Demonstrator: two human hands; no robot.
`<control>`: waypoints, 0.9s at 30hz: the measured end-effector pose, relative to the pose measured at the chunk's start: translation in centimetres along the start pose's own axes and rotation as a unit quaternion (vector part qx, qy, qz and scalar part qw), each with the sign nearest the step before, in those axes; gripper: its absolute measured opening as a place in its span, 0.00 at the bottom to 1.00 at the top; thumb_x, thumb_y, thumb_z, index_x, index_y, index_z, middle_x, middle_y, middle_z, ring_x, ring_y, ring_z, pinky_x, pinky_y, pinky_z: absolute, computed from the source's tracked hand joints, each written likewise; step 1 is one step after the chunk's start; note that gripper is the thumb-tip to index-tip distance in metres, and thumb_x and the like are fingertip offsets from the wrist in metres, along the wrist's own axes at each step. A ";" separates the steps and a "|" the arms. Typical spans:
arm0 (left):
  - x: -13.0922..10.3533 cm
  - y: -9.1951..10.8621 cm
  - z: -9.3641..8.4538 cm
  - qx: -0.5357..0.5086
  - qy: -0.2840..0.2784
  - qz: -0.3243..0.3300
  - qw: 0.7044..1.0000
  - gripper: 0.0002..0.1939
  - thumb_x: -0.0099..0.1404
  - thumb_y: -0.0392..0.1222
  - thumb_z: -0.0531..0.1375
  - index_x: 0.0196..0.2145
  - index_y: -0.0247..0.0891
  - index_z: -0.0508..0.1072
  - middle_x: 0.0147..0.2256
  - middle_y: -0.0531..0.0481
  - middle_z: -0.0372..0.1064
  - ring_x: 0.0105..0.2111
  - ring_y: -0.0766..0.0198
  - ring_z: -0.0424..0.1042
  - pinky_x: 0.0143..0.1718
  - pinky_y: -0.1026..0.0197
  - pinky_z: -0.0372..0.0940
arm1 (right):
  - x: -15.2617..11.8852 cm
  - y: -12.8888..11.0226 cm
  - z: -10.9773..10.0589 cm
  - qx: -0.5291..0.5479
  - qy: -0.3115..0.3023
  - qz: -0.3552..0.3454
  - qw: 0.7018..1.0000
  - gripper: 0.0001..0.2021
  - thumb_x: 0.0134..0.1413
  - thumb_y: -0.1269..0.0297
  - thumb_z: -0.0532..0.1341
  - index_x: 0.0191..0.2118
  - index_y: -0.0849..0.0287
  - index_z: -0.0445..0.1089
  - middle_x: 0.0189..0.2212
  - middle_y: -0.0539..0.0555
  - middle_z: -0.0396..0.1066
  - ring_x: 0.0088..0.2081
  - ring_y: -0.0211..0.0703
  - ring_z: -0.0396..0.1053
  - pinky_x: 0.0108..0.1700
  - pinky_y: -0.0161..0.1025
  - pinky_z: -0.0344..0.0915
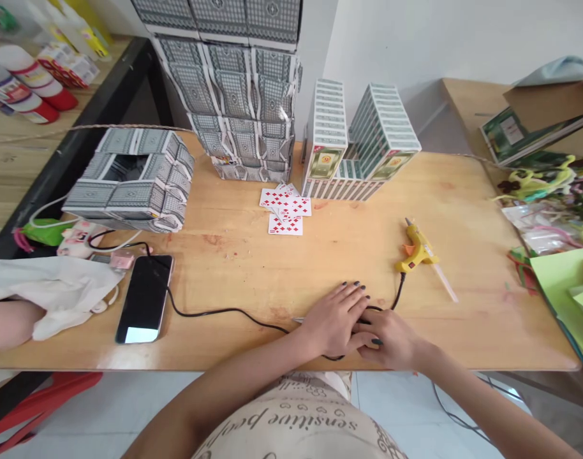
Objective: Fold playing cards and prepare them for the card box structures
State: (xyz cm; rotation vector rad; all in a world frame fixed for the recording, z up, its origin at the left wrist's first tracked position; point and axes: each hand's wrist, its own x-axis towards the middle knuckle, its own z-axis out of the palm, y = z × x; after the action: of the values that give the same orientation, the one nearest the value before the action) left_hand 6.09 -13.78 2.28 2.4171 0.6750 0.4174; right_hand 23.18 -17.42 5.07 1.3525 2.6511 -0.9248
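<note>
My left hand (333, 317) lies flat near the table's front edge, palm down with its fingers stretched out. It meets my right hand (394, 339), whose fingers are largely hidden at the overlap. A thin pointed metal tip (298, 320) sticks out from beneath my left hand; the rest of it is covered. The black cord (224, 312) runs along the table and passes beside and under both hands. Beyond my right hand rests a yellow hot glue gun (418, 252) with a clear glue stick (445, 282) in its back.
Ahead stand a tall structure of folded playing cards (246, 83), a low card box (133, 182) and stacked card packs (330, 134). Loose cards (286, 209) lie before them. A phone (145, 299) sits left, near another person's sleeve (57, 287). Green paper (566, 287) lies right.
</note>
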 end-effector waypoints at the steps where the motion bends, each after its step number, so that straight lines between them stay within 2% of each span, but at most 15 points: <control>1: 0.0 -0.1 0.0 0.001 0.000 -0.001 1.000 0.33 0.66 0.58 0.44 0.57 0.27 0.58 0.60 0.38 0.52 0.62 0.55 0.45 0.63 0.52 0.42 | 0.0 0.0 0.0 0.000 0.001 -0.002 1.000 0.12 0.43 0.70 0.57 0.35 0.53 0.73 0.32 0.54 0.70 0.33 0.42 0.66 0.35 0.37 0.61; 5: 0.0 -0.3 0.5 0.013 0.005 0.002 1.000 0.36 0.65 0.60 0.44 0.55 0.24 0.60 0.59 0.35 0.53 0.62 0.53 0.47 0.63 0.52 0.42 | 0.0 0.0 0.2 -0.008 0.007 -0.008 1.000 0.10 0.45 0.69 0.57 0.33 0.54 0.73 0.30 0.54 0.68 0.32 0.43 0.65 0.34 0.38 0.61; 11: -0.3 -0.5 1.6 0.037 0.019 0.010 0.999 0.39 0.63 0.63 0.45 0.53 0.21 0.62 0.57 0.33 0.56 0.61 0.51 0.49 0.63 0.52 0.44 | -0.4 0.1 0.9 -0.022 0.039 -0.029 0.999 0.11 0.48 0.66 0.57 0.39 0.54 0.72 0.30 0.55 0.67 0.32 0.44 0.65 0.32 0.37 0.61; 15: -0.2 -0.9 2.0 0.052 0.041 0.022 0.998 0.39 0.62 0.64 0.46 0.51 0.22 0.65 0.55 0.33 0.60 0.59 0.51 0.54 0.61 0.52 0.48 | -0.4 0.0 1.7 -0.017 0.060 -0.023 0.998 0.08 0.48 0.66 0.57 0.34 0.56 0.72 0.29 0.55 0.66 0.31 0.44 0.64 0.30 0.37 0.60; 20: 0.3 -1.5 2.0 0.053 0.071 0.030 0.996 0.39 0.61 0.65 0.45 0.49 0.24 0.67 0.52 0.35 0.64 0.55 0.52 0.60 0.59 0.53 0.52 | 0.0 0.2 2.2 -0.002 0.102 0.023 0.995 0.05 0.47 0.68 0.56 0.30 0.58 0.69 0.28 0.55 0.65 0.31 0.43 0.63 0.31 0.37 0.61; 23: 0.0 -1.0 2.1 0.069 0.075 0.029 0.994 0.38 0.63 0.63 0.45 0.51 0.21 0.65 0.53 0.33 0.62 0.57 0.50 0.58 0.60 0.53 0.51 | -0.2 0.7 2.0 -0.004 0.101 -0.013 0.995 0.05 0.45 0.68 0.56 0.30 0.57 0.69 0.28 0.54 0.65 0.31 0.43 0.62 0.32 0.38 0.60; 27: -1.0 0.5 2.6 0.084 0.068 0.004 0.994 0.36 0.65 0.59 0.45 0.53 0.20 0.61 0.57 0.31 0.56 0.60 0.49 0.51 0.61 0.50 0.46 | -0.8 1.1 1.4 -0.013 0.050 -0.054 0.997 0.07 0.41 0.71 0.56 0.29 0.56 0.70 0.26 0.53 0.63 0.28 0.42 0.60 0.30 0.36 0.58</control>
State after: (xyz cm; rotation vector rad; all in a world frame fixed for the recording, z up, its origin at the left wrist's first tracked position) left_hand 6.60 -15.88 0.46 2.5683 0.7883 0.5517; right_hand 24.14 -18.24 3.59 1.2949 2.8265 -0.8496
